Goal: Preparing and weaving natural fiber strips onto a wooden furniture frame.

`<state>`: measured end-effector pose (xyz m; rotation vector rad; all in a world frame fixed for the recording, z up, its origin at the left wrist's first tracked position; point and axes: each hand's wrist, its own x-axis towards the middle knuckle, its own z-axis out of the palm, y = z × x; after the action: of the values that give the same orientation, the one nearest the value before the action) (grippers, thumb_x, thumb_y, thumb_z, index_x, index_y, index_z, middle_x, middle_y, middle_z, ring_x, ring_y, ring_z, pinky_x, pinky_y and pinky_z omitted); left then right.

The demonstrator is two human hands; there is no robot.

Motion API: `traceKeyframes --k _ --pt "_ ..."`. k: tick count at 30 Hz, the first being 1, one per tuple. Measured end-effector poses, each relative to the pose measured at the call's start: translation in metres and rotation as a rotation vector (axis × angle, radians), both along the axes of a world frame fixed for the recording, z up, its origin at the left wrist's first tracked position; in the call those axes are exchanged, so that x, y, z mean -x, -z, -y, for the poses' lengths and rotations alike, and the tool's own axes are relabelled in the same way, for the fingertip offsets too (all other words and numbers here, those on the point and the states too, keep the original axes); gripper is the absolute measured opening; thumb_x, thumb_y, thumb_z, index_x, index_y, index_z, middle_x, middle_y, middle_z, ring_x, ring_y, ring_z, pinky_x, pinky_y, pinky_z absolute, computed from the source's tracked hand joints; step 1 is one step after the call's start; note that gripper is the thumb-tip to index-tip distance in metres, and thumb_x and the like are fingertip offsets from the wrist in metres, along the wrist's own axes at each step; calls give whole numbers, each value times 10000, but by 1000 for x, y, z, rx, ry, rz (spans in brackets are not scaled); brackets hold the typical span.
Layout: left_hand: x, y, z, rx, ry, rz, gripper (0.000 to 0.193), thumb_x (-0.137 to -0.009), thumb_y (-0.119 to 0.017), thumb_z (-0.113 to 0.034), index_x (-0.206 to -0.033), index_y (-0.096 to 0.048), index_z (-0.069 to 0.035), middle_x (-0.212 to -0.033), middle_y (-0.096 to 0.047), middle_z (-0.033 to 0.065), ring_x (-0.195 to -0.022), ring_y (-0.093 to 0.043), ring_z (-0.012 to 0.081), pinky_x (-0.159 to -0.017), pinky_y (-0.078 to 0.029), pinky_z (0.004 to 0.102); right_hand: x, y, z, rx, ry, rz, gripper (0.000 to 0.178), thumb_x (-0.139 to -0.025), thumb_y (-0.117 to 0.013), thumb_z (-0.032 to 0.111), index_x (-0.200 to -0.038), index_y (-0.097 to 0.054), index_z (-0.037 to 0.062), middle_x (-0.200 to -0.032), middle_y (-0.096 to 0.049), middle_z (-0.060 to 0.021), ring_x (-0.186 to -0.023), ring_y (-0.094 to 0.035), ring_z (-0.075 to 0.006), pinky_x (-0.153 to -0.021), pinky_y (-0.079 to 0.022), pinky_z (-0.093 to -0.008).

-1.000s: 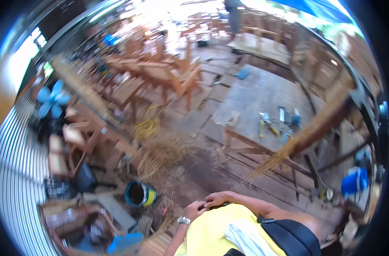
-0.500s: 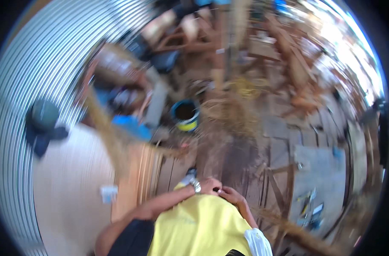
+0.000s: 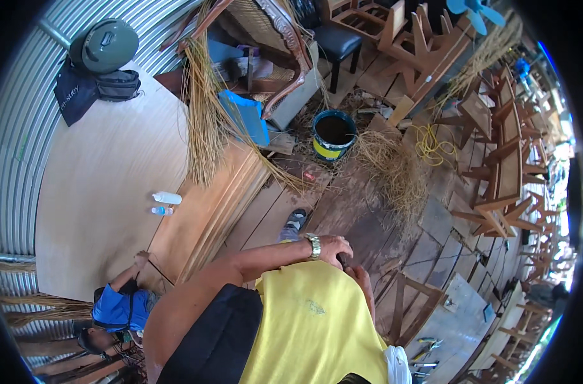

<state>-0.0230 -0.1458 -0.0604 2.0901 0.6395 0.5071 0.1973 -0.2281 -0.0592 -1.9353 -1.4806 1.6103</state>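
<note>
In front of my yellow shirt [image 3: 310,307] my two hands are close together over the wooden floor. My left hand [image 3: 333,247], with a metal watch [image 3: 313,246] on the wrist, has its fingers curled in. Close by, my right hand [image 3: 363,279] is partly covered by the shirt, its fingers bent toward the left. Something small and dark shows between them; its kind I cannot make out. Beyond my hands stands a blue-rimmed bucket [image 3: 330,153] of dark liquid, beside a heap of tangled fibre strands [image 3: 393,176].
Left, a stack of wooden boards [image 3: 106,192] carries two small bottles [image 3: 166,198], a green helmet [image 3: 106,45] and long rattan strands [image 3: 202,121]. A person in blue [image 3: 118,307] works at its near end. Wooden chair frames [image 3: 505,160] and a tool-laden board [image 3: 448,320] lie right.
My view has swung left, so the person in blue and more of the boards now show. My hands stay together, with the left hand's fingers now plainly curled.
</note>
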Motion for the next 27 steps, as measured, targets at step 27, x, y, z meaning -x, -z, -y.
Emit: traceKeyframes --k 27 --pt "462 -16 -329 -267 -1775 -124 266 -868 -622 -354 -955 -690 -112 -838 -646 175 -808 -620 362 -714 -484 455 -78 35 36 -69 185 539 377 -891 -578 321 -773 -549 -36 -649 -573 -187 -620 -570 -286 -593 -433 -436"
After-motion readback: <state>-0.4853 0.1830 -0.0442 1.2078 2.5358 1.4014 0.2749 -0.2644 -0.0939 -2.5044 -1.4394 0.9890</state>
